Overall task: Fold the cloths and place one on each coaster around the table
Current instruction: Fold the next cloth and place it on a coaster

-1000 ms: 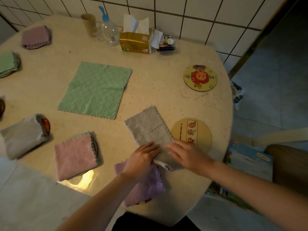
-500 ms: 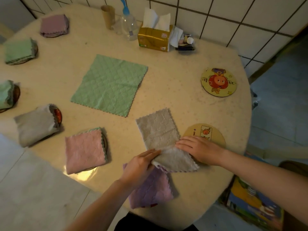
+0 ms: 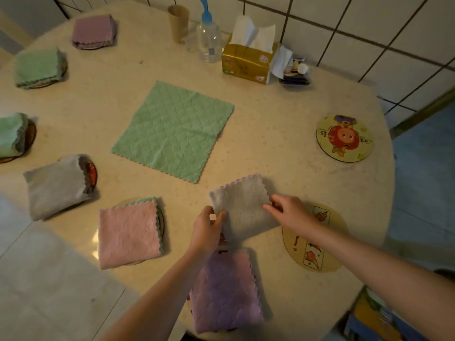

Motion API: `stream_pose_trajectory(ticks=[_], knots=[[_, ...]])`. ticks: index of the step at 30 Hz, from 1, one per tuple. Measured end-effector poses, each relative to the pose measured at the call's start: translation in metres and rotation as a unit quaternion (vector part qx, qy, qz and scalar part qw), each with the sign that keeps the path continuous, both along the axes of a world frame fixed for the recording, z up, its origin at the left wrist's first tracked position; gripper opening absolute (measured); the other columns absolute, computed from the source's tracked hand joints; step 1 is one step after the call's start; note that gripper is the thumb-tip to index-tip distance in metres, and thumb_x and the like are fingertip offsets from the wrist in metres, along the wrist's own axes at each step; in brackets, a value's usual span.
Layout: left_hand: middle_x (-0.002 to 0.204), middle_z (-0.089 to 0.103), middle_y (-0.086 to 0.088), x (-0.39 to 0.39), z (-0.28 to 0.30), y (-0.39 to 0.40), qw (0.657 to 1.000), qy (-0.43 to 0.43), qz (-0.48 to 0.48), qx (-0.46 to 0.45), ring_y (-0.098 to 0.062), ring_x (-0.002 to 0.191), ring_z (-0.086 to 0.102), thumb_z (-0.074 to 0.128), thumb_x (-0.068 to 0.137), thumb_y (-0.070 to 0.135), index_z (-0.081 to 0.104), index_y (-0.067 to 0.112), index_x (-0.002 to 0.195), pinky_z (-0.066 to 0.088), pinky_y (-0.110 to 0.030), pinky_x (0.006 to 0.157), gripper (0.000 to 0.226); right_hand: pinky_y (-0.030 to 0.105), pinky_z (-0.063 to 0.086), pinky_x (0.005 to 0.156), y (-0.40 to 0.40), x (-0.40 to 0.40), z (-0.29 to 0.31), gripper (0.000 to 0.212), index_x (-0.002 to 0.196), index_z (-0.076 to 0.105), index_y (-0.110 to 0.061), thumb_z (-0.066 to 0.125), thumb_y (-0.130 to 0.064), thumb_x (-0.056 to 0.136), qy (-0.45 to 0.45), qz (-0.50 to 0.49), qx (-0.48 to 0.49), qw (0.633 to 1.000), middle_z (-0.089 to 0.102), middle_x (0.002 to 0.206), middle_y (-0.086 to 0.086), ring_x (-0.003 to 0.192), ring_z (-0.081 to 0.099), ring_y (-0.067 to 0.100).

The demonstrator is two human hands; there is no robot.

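A grey cloth [image 3: 242, 207], folded into a small square, lies near the table's front edge. My left hand [image 3: 206, 230] pinches its left edge and my right hand [image 3: 288, 212] grips its right edge. Just right of it lies a bare round coaster with fruit pictures [image 3: 317, 244], partly under my right forearm. A second bare coaster with a red cartoon face [image 3: 344, 137] sits at the right. A green cloth [image 3: 173, 130] lies spread flat in the middle. Folded cloths rest on coasters: purple [image 3: 225, 290], pink [image 3: 128, 232], grey [image 3: 56, 185], green [image 3: 11, 134], green [image 3: 38, 66] and purple [image 3: 93, 30].
At the back of the round table [image 3: 283, 114] stand a paper cup [image 3: 178, 23], a clear bottle with a blue top [image 3: 209, 40], a gold tissue box [image 3: 247, 61] and a small dark container [image 3: 296, 72]. A tiled wall rises behind. Floor lies beyond the table's right and left edges.
The long grey strip has been folded in half into a small square. Both hands moved from its near end to its left and right edges. The camera view shifted left.
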State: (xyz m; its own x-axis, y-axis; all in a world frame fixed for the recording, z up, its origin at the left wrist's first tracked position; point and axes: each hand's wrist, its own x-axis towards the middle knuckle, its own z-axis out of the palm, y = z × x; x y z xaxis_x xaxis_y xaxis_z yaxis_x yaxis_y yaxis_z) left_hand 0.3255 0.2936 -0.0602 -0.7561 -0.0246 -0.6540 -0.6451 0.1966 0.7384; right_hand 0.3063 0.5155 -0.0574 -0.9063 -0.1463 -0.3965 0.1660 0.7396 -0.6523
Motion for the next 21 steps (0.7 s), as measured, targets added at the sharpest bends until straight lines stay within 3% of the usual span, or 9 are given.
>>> stream_pose_trajectory(ticks=[9, 13, 17, 19, 21], knots=[[0.083, 0.062, -0.016, -0.006, -0.010, 0.001, 0.997, 0.037, -0.014, -0.071, -0.032, 0.071, 0.066, 0.052, 0.095, 0.037, 0.048, 0.016, 0.086, 0.056, -0.051, 0.047, 0.023, 0.026, 0.030, 0.049, -0.008, -0.009, -0.006, 0.033, 0.066, 0.045, -0.018, 0.047, -0.030, 0.097, -0.016, -0.048, 0.065, 0.997, 0.044, 0.058, -0.003, 0.051, 0.039, 0.010], [0.085, 0.061, -0.016, -0.013, -0.008, 0.005, 0.996, 0.003, 0.014, -0.089, -0.033, 0.072, 0.065, 0.047, 0.097, 0.038, 0.053, 0.016, 0.088, 0.058, -0.047, 0.049, 0.025, 0.028, 0.035, 0.051, -0.014, -0.013, -0.009, 0.032, 0.072, 0.052, -0.012, 0.044, -0.031, 0.096, -0.035, -0.058, 0.114, 0.991, 0.048, 0.061, 0.000, 0.052, 0.042, 0.013], [0.076, 0.064, -0.009, -0.020, -0.006, 0.005, 0.989, -0.006, 0.001, -0.150, -0.025, 0.059, 0.065, 0.048, 0.096, 0.035, 0.053, 0.012, 0.091, 0.058, -0.046, 0.053, 0.024, 0.027, 0.035, 0.049, -0.018, -0.016, -0.007, 0.030, 0.069, 0.049, -0.015, 0.045, -0.029, 0.095, -0.034, -0.068, 0.127, 0.989, 0.049, 0.062, -0.001, 0.052, 0.042, 0.012], [0.079, 0.066, -0.005, -0.022, -0.003, 0.001, 0.969, 0.016, -0.045, -0.244, -0.025, 0.060, 0.066, 0.052, 0.093, 0.038, 0.048, 0.016, 0.093, 0.057, -0.043, 0.055, 0.023, 0.026, 0.039, 0.050, -0.019, -0.016, -0.006, 0.026, 0.076, 0.050, -0.016, 0.046, -0.032, 0.095, -0.028, -0.070, 0.137, 0.988, 0.051, 0.066, -0.003, 0.055, 0.046, 0.012], [0.100, 0.061, -0.002, -0.027, -0.003, -0.006, 0.919, 0.084, -0.135, -0.362, -0.028, 0.076, 0.063, 0.056, 0.088, 0.039, 0.040, 0.023, 0.105, 0.050, -0.036, 0.056, 0.028, 0.029, 0.046, 0.053, -0.021, -0.014, -0.005, 0.026, 0.088, 0.051, -0.016, 0.048, -0.041, 0.094, -0.019, -0.070, 0.144, 0.987, 0.054, 0.073, -0.003, 0.060, 0.052, 0.013]])
